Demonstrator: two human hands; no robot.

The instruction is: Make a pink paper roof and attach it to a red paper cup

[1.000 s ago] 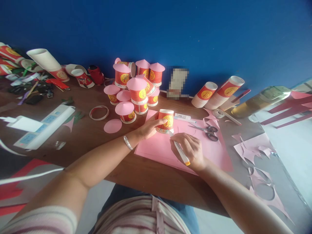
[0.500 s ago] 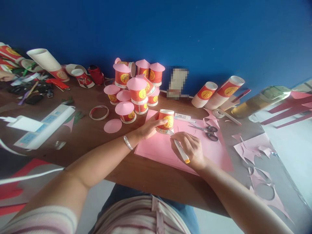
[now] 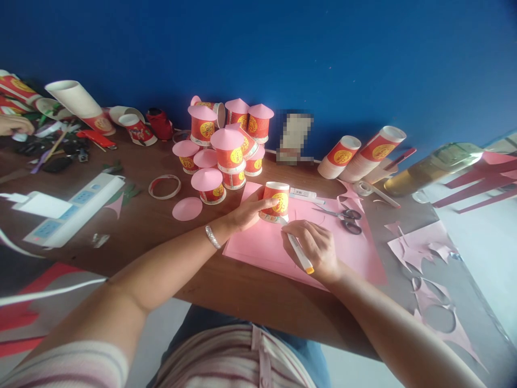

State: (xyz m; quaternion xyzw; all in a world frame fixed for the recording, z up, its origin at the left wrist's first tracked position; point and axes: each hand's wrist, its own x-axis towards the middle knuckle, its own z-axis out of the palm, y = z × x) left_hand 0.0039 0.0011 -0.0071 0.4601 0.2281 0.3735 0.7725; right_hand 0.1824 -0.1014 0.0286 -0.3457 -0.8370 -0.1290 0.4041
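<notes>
The left hand [image 3: 247,212] is wrapping around a red paper cup [image 3: 280,203], the thumb lying across its yellow emblem and the fingers curling behind, so the cup is sitting between them with its white, narrower end facing up. The right hand [image 3: 315,245] is pinching a white marker [image 3: 299,253] with an orange end, and the tip is pointing at the patterned band around the cup's lower rim; whether it is touching is too small to tell. The cup is standing or hovering, I cannot tell which, over the far left corner of a pink sheet [image 3: 258,242], which is lying toward the near edge of the bench [image 3: 226,296]. Scissors [image 3: 342,215] are resting near the sheet's far right corner. Cone-topped cups [image 3: 234,157] are clustering between the sheet and the bench's far edge, a flat pink disc [image 3: 187,209] lying just in front. Two stacks of cups [image 3: 374,156] are leaning at the far edge, right of centre, while pink scraps [image 3: 424,293] are lying toward the right edge. At the far left, another person's hand [image 3: 14,125] is showing above clutter.
</notes>
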